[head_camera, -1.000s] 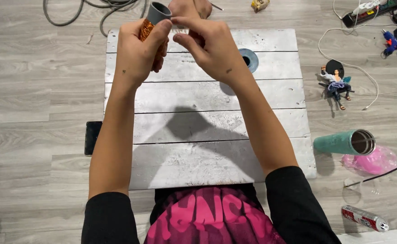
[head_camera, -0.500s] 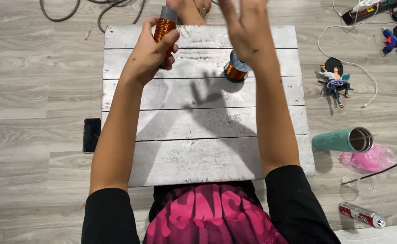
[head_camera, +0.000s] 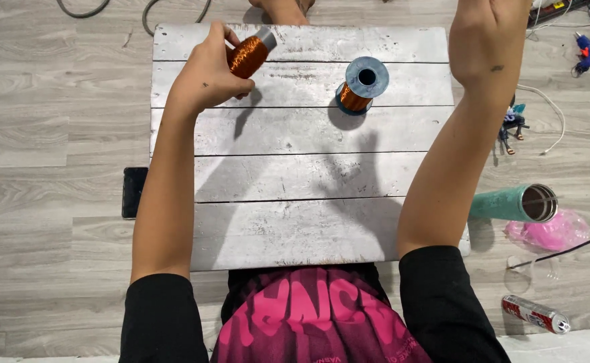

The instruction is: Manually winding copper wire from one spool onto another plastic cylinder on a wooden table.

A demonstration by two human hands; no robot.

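Observation:
My left hand [head_camera: 204, 74] is closed around a spool of copper wire [head_camera: 246, 55] with a grey end, held tilted over the far left of the white plank board [head_camera: 295, 175]. A second copper wire spool [head_camera: 362, 84] with a blue-grey flange stands upright on the board, to the right of the held one. My right hand [head_camera: 486, 40] is raised over the board's far right corner. Its fingers are cut off by the top edge, so whether it grips anything is hidden.
A teal tumbler [head_camera: 517, 204] lies on the floor right of the board beside a pink bag [head_camera: 550, 232]. A small can [head_camera: 535, 314] lies nearer me. A black phone [head_camera: 133, 191] sits left of the board. A glue gun [head_camera: 585, 50], cables and a small figure [head_camera: 510, 124] are at the right.
My right hand left the held spool and rose up and to the right, its fingers passing out of view. The left hand stayed at the far left with its spool. The standing spool is uncovered.

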